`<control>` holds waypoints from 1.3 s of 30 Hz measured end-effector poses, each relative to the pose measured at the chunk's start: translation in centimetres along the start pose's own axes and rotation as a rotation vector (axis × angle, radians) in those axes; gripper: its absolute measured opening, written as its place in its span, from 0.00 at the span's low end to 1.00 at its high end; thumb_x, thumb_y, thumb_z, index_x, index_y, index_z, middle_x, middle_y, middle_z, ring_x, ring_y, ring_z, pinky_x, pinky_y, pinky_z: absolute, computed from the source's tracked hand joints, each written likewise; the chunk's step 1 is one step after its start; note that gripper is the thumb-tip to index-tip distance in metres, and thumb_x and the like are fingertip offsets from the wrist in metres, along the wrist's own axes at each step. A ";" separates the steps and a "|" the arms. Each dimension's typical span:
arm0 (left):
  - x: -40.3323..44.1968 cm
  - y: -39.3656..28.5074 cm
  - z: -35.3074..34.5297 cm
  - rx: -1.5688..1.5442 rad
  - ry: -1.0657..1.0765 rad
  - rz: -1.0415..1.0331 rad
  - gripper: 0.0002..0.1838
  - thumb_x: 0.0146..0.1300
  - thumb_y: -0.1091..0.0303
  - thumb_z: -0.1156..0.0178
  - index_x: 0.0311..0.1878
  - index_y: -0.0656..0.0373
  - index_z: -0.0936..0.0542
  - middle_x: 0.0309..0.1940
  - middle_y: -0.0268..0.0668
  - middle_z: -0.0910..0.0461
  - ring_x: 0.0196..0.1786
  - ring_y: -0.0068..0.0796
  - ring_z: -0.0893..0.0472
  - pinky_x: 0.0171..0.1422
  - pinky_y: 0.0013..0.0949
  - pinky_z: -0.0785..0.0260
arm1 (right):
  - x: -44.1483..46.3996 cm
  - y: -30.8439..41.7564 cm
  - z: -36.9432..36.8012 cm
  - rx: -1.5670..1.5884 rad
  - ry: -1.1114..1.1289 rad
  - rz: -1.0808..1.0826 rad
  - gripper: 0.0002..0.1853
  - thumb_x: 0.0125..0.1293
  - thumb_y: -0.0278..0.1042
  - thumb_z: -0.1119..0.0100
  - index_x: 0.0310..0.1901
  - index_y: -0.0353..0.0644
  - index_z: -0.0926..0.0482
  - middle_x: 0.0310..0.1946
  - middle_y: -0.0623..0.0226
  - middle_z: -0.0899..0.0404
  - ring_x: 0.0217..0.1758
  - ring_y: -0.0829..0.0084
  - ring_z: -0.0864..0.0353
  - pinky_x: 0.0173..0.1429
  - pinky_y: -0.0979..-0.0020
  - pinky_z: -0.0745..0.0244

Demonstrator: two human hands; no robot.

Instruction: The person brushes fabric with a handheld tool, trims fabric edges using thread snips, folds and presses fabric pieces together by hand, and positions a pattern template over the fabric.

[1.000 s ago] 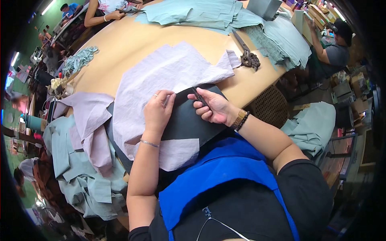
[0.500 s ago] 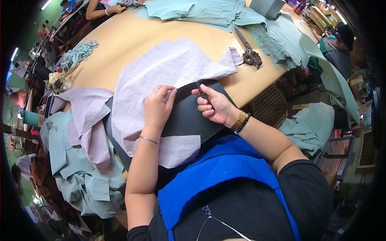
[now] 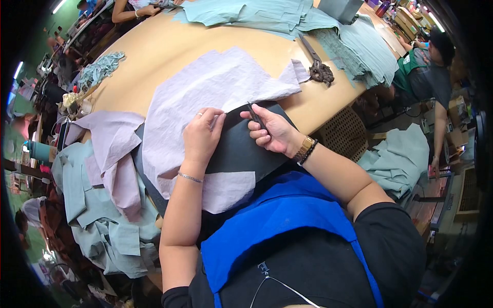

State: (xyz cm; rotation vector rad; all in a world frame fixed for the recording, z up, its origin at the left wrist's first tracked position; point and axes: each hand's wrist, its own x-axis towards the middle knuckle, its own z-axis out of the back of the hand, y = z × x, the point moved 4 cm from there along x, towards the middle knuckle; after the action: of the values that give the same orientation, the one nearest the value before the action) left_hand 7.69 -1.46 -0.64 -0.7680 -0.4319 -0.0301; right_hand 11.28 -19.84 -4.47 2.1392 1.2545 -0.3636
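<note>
A crinkled pale lilac sheet of cloth or thin leather [image 3: 195, 84] lies over a dark board [image 3: 239, 149] at the table's near edge. The fingertips of my left hand [image 3: 203, 131] pinch together at the sheet's near edge, over the board. My right hand [image 3: 275, 131] is closed around a slim black pointed tool [image 3: 256, 115], its tip pointing up and left, close to the sheet's edge. Most of the tool is hidden by my fingers, so its exact kind is unclear. A lilac flap [image 3: 228, 191] hangs on the board's near side.
Large dark-handled scissors [image 3: 317, 66] lie right of the sheet on the tan table [image 3: 154, 56]. Pale green sheets [image 3: 246, 13] are stacked at the back. Green pieces [image 3: 105, 226] and lilac pieces [image 3: 110, 136] hang at left. A co-worker [image 3: 431, 72] is at right.
My right hand and its black tool have shifted slightly left. My left hand stays put. At right, the co-worker reaches an arm down, and the hanging green sheet there has moved away.
</note>
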 end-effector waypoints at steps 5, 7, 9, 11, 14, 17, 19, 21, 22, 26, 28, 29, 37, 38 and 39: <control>0.1 -0.3 0.3 0.059 0.105 0.022 0.08 0.68 0.61 0.39 0.42 0.54 0.16 0.41 0.39 0.16 0.41 0.44 0.16 0.45 0.42 0.25 | -0.1 0.0 0.5 -0.065 -0.008 0.068 0.18 0.79 0.52 0.54 0.53 0.45 0.28 0.23 0.77 0.35 0.20 0.85 0.42 0.20 0.83 0.47; 0.7 -0.5 0.5 0.106 0.243 -0.014 0.09 0.69 0.64 0.41 0.46 0.56 0.17 0.41 0.42 0.16 0.44 0.44 0.17 0.47 0.40 0.26 | -1.2 0.7 0.7 -0.143 -0.024 0.150 0.18 0.79 0.52 0.54 0.53 0.45 0.29 0.23 0.77 0.35 0.19 0.86 0.43 0.20 0.83 0.48; 1.0 -0.6 1.6 0.089 0.403 -0.042 0.12 0.72 0.66 0.45 0.52 0.57 0.19 0.44 0.47 0.17 0.48 0.48 0.18 0.52 0.43 0.27 | -2.6 2.5 1.2 -0.298 -0.092 0.294 0.18 0.78 0.52 0.53 0.54 0.45 0.29 0.22 0.78 0.36 0.19 0.87 0.42 0.19 0.83 0.47; 2.4 0.2 2.7 0.206 0.499 -0.124 0.16 0.70 0.67 0.45 0.59 0.54 0.22 0.55 0.45 0.20 0.54 0.48 0.20 0.58 0.41 0.28 | -3.9 5.5 2.4 -0.486 -0.184 0.440 0.18 0.78 0.51 0.52 0.56 0.45 0.28 0.22 0.79 0.35 0.18 0.87 0.42 0.18 0.83 0.47; 3.4 3.2 4.2 0.334 0.573 -0.312 0.25 0.70 0.62 0.46 0.70 0.47 0.30 0.68 0.42 0.28 0.67 0.47 0.27 0.70 0.44 0.35 | -5.3 10.2 5.9 -0.686 -0.331 0.624 0.18 0.77 0.51 0.50 0.56 0.46 0.28 0.22 0.80 0.34 0.17 0.88 0.41 0.17 0.83 0.47; 2.6 5.9 4.4 0.463 0.611 -0.394 0.30 0.71 0.55 0.47 0.75 0.43 0.35 0.76 0.40 0.38 0.76 0.46 0.38 0.77 0.51 0.45 | -6.7 13.0 9.2 -0.776 -0.505 0.598 0.20 0.75 0.51 0.45 0.58 0.46 0.27 0.24 0.80 0.33 0.18 0.89 0.40 0.18 0.83 0.45; 1.8 7.3 3.8 0.489 0.595 -0.319 0.33 0.71 0.46 0.49 0.76 0.45 0.36 0.79 0.40 0.44 0.80 0.47 0.45 0.79 0.60 0.53 | -7.1 13.9 11.2 -0.876 -0.565 0.557 0.22 0.73 0.50 0.42 0.59 0.44 0.27 0.26 0.78 0.29 0.21 0.85 0.33 0.23 0.80 0.35; 2.1 9.1 3.9 0.531 0.465 -0.133 0.34 0.71 0.45 0.50 0.76 0.48 0.37 0.79 0.43 0.44 0.80 0.49 0.47 0.79 0.63 0.56 | -6.1 14.4 12.9 -1.225 -0.569 0.738 0.23 0.71 0.48 0.39 0.59 0.42 0.25 0.31 0.73 0.25 0.28 0.80 0.27 0.33 0.75 0.28; 2.3 9.8 3.8 0.551 0.402 -0.040 0.35 0.71 0.44 0.51 0.76 0.50 0.38 0.79 0.44 0.44 0.80 0.50 0.47 0.79 0.64 0.57 | -5.6 14.5 12.9 -1.387 -0.561 0.812 0.23 0.70 0.47 0.39 0.59 0.40 0.24 0.35 0.67 0.22 0.36 0.73 0.22 0.42 0.71 0.26; 3.0 13.0 4.4 0.612 -0.010 0.565 0.38 0.71 0.41 0.51 0.78 0.53 0.40 0.79 0.50 0.49 0.82 0.55 0.54 0.78 0.69 0.62 | -3.8 14.7 9.9 -2.032 -0.724 0.929 0.22 0.68 0.43 0.39 0.58 0.38 0.22 0.43 0.53 0.18 0.47 0.59 0.17 0.53 0.62 0.23; 2.5 13.9 4.1 0.413 -0.221 0.601 0.40 0.70 0.40 0.50 0.78 0.55 0.41 0.80 0.52 0.52 0.82 0.56 0.57 0.78 0.70 0.65 | -3.9 13.8 7.2 -2.102 -0.830 1.039 0.21 0.68 0.43 0.40 0.56 0.40 0.20 0.47 0.50 0.18 0.51 0.53 0.18 0.57 0.58 0.24; 2.1 13.9 4.5 0.290 -0.182 0.510 0.41 0.68 0.38 0.48 0.78 0.52 0.41 0.81 0.50 0.55 0.83 0.53 0.58 0.78 0.69 0.65 | -3.8 13.5 6.1 -2.142 -0.858 1.160 0.20 0.68 0.44 0.40 0.55 0.40 0.20 0.46 0.50 0.17 0.51 0.53 0.18 0.57 0.58 0.24; -2.7 10.8 7.5 0.688 0.260 0.189 0.47 0.61 0.30 0.44 0.77 0.48 0.39 0.79 0.52 0.47 0.81 0.55 0.50 0.78 0.65 0.56 | -4.9 -1.0 -3.6 -2.093 0.029 1.061 0.29 0.57 0.54 0.30 0.55 0.44 0.20 0.42 0.58 0.18 0.50 0.58 0.18 0.54 0.57 0.25; -3.1 10.3 7.2 0.720 0.238 0.220 0.48 0.61 0.30 0.44 0.77 0.50 0.39 0.78 0.54 0.47 0.80 0.57 0.48 0.77 0.64 0.53 | -4.8 -1.8 -3.4 -2.067 0.052 1.096 0.27 0.57 0.52 0.30 0.54 0.44 0.19 0.40 0.59 0.18 0.49 0.59 0.18 0.52 0.57 0.25; -3.6 9.5 6.8 0.752 0.217 0.254 0.49 0.61 0.29 0.44 0.77 0.52 0.39 0.78 0.56 0.47 0.79 0.58 0.47 0.77 0.63 0.51 | -4.1 -1.6 -3.0 -2.034 0.082 0.896 0.22 0.59 0.47 0.32 0.51 0.45 0.19 0.41 0.63 0.18 0.49 0.60 0.18 0.51 0.57 0.24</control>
State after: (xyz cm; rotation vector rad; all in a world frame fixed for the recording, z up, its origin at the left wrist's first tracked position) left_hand 3.59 9.56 -4.01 -0.0687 -0.1114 0.2717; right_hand 7.60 -20.16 -0.65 0.5913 0.0871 0.9910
